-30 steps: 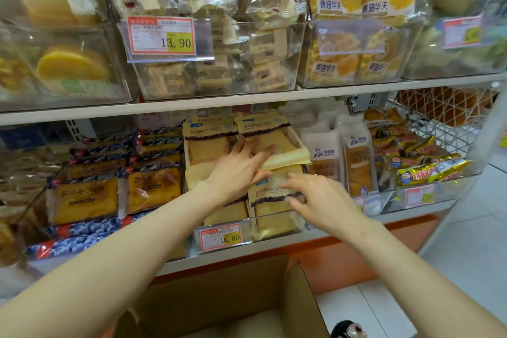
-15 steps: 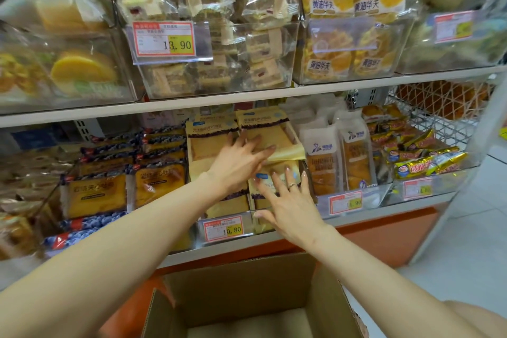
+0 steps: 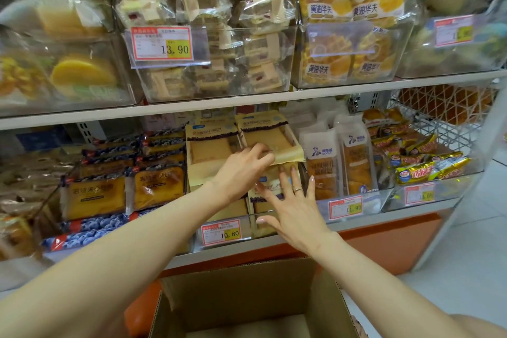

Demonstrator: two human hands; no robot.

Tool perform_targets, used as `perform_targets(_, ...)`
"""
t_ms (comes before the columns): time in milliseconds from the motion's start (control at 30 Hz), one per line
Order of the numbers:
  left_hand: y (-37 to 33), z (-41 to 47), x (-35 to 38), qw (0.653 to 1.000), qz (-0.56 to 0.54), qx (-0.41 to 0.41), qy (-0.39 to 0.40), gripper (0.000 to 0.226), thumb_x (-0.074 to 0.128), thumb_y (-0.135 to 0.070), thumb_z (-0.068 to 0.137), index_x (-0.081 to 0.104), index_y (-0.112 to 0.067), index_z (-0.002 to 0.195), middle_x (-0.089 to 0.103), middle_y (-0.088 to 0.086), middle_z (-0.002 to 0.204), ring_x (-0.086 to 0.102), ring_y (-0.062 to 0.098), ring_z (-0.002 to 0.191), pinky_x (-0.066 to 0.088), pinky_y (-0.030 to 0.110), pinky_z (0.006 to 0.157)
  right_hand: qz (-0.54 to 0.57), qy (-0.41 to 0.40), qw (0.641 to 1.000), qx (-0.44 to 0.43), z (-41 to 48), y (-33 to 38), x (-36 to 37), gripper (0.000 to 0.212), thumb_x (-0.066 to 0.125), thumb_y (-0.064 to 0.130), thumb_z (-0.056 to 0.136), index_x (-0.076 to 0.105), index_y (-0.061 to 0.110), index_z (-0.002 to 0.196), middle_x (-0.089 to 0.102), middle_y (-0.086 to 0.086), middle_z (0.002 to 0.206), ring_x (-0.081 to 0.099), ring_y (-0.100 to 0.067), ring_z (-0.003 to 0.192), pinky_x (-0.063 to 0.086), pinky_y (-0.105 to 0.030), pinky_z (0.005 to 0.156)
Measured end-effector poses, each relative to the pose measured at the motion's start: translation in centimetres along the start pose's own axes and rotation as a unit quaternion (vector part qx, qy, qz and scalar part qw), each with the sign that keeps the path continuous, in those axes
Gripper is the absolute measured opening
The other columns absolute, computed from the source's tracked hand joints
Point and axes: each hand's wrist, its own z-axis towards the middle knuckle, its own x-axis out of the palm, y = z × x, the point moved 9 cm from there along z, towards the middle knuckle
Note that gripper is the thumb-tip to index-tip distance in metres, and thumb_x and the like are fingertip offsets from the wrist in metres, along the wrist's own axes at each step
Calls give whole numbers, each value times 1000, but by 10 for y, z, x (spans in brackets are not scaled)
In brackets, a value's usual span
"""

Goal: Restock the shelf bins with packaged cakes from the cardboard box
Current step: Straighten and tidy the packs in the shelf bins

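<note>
Tan packaged cakes with a dark band stand in rows in the middle bin [image 3: 241,230] of the lower shelf, behind a 10.80 price tag. My left hand [image 3: 241,170] reaches into that bin and pinches the lower edge of a raised cake package [image 3: 270,136] at the back right. My right hand [image 3: 295,210], fingers spread and straight, presses on the front cake package [image 3: 267,186] below it. The open cardboard box [image 3: 247,293] sits under my arms at the bottom of the view; what it holds is hidden.
Dark-wrapped toast packs [image 3: 156,186] fill the bin to the left, white bread packs [image 3: 340,162] the bin to the right, and gold snack bars [image 3: 428,167] a wire basket further right. Clear bins of cakes line the upper shelf [image 3: 247,104]. White floor tiles lie at the right.
My right hand has let go of the front package and spread flat over it. My left hand's fingers have curled onto the raised package's edge. The view has dropped toward the box.
</note>
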Motion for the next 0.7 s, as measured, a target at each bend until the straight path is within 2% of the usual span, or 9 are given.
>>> perform_targets(33, 0, -1, 0, 1000, -7, 3, -8, 42, 75, -8, 73, 41, -11, 97, 60, 21, 104, 63, 30, 69, 47, 30, 42, 2, -9, 1000, 1, 1, 0, -1, 70, -4, 70, 77, 0, 41, 140, 24, -26, 150, 11, -48, 140, 15, -72, 104)
perform_targets(133, 4, -1, -8, 999, -25, -8, -39, 34, 66, -10, 82, 35, -13, 97, 57, 21, 111, 62, 32, 77, 48, 32, 44, 18, 5, 1000, -2, 2, 0, 3, 73, -14, 71, 67, -20, 45, 134, 4, -24, 156, -3, -46, 142, 2, -69, 107)
perform_targets(200, 5, -1, -16, 998, -36, -12, -58, 28, 61, -11, 86, 34, -12, 95, 56, 19, 112, 59, 30, 79, 49, 33, 43, 14, 24, 1000, 2, 4, -2, 3, 74, -19, 70, 62, -28, 46, 131, 3, -23, 157, -3, -44, 143, 0, -69, 107)
perform_targets(267, 5, -1, -21, 997, -43, -16, -62, 20, 54, -15, 89, 34, -13, 94, 55, 17, 112, 57, 28, 79, 48, 33, 42, -4, 35, 999, 5, 9, -5, 6, 71, -18, 71, 65, -30, 46, 131, 5, -24, 156, 1, -44, 143, 1, -70, 107)
perform_targets(333, 2, -3, -20, 998, -38, -6, -58, 16, 51, -17, 87, 37, -12, 93, 56, 18, 109, 57, 27, 76, 47, 31, 42, -24, 48, 999, 5, 14, -9, 9, 67, -2, 72, 80, -24, 46, 138, 16, -25, 153, 10, -42, 143, 1, -70, 106)
perform_targets(400, -3, -5, -15, 999, -31, 10, -38, 18, 61, -13, 82, 46, -8, 89, 58, 21, 106, 59, 30, 75, 48, 30, 46, -40, 60, 997, 4, 16, -10, 10, 65, 15, 67, 90, -11, 45, 146, 26, -24, 148, 19, -40, 140, 0, -69, 107)
perform_targets(467, -4, -7, -10, 999, -33, 7, -16, 17, 68, -9, 79, 52, -6, 83, 59, 24, 106, 61, 33, 79, 50, 33, 54, -38, 68, 997, -7, 16, -10, 7, 64, 17, 66, 91, -5, 44, 147, 29, -23, 147, 20, -39, 139, -1, -67, 108)
perform_targets(567, 1, -7, -10, 999, -46, -19, -5, 13, 65, -11, 82, 52, -6, 83, 58, 23, 109, 60, 34, 83, 48, 34, 59, -25, 79, 996, -24, 10, -12, 4, 70, 7, 69, 83, -6, 45, 147, 23, -23, 150, 14, -39, 142, -4, -64, 110)
perform_targets(700, 8, -6, -6, 998, -42, -44, 6, 25, 53, -34, 90, 52, -9, 92, 57, 13, 109, 57, 27, 86, 38, 28, 69, 21, 83, 996, -26, -3, -22, -2, 65, 17, 69, 87, 11, 45, 148, 13, -20, 156, 1, -36, 145, -8, -58, 113)
